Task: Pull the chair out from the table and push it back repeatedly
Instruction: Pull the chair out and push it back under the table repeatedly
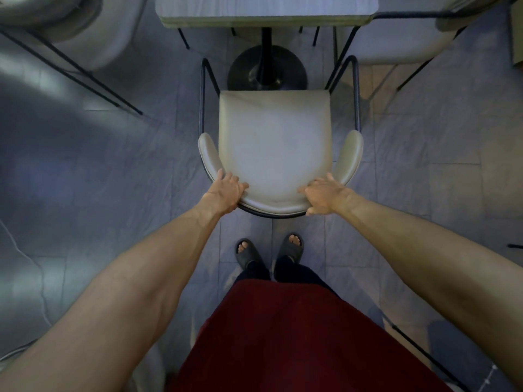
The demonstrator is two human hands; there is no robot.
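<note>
Two hands form the grip on the curved backrest of the chair (274, 142). The left hand (226, 190) closes over the top edge of the backrest at its left part, fingers curled onto the inner face toward the seat. The right hand (322, 196) closes over the right part of the same edge, fingers wrapped forward and thumb against the outer face. Both hands are closed on the backrest, well apart from each other, with both arms extended forward.

The chair faces the counter (266, 9): its seat front points away from the person and its backrest is nearest the person. The front-to-back axis of the chair runs straight toward the counter's black pedestal base (266, 72). The seat front lies just beside that base and short of the counter edge, so the seat is fully exposed.

The chair has a pale cream padded seat, a wraparound padded backrest that ends in short armrest wings, and a thin dark metal frame. It stands upright on the grey tiled floor (113, 179). Other pale chairs (93, 32) stand to either side of the counter.
</note>
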